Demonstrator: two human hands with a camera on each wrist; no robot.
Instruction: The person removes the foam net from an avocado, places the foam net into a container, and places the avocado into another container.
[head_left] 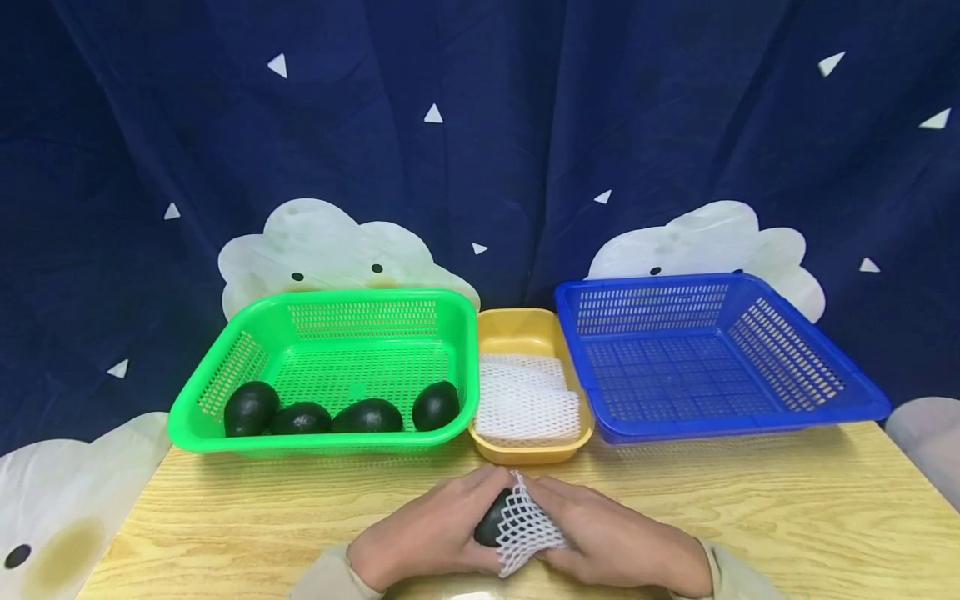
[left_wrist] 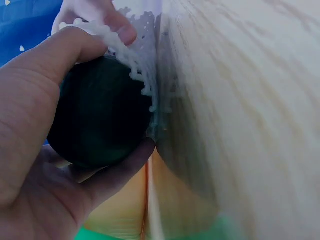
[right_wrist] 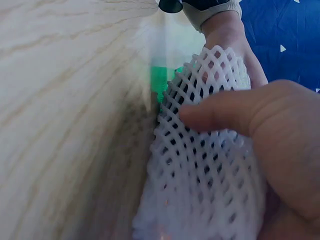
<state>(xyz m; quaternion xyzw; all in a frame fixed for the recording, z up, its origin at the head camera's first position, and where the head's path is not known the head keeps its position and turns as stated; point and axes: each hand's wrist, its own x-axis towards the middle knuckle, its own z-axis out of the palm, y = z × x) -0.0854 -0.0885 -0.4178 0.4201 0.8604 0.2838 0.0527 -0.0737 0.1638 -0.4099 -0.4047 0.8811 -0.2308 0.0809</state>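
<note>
Low over the front of the table, my left hand (head_left: pixel 438 527) grips a dark avocado (head_left: pixel 491 521), its thumb and fingers around the fruit. A white foam net sleeve (head_left: pixel 525 527) covers the avocado's right part. My right hand (head_left: pixel 611 533) holds that sleeve from the right. In the left wrist view the bare end of the avocado (left_wrist: pixel 102 115) faces the camera, and the net's edge runs along its far side. The right wrist view shows the thumb pressing on the net (right_wrist: pixel 205 145), with dark fruit showing through the mesh.
A green basket (head_left: pixel 322 446) at the left holds several avocados (head_left: pixel 367 415). In the middle, a yellow tray (head_left: pixel 528 456) carries white foam nets (head_left: pixel 525 400). A blue basket (head_left: pixel 675 375) stands at the right. Behind them hangs a dark blue curtain (head_left: pixel 495 167).
</note>
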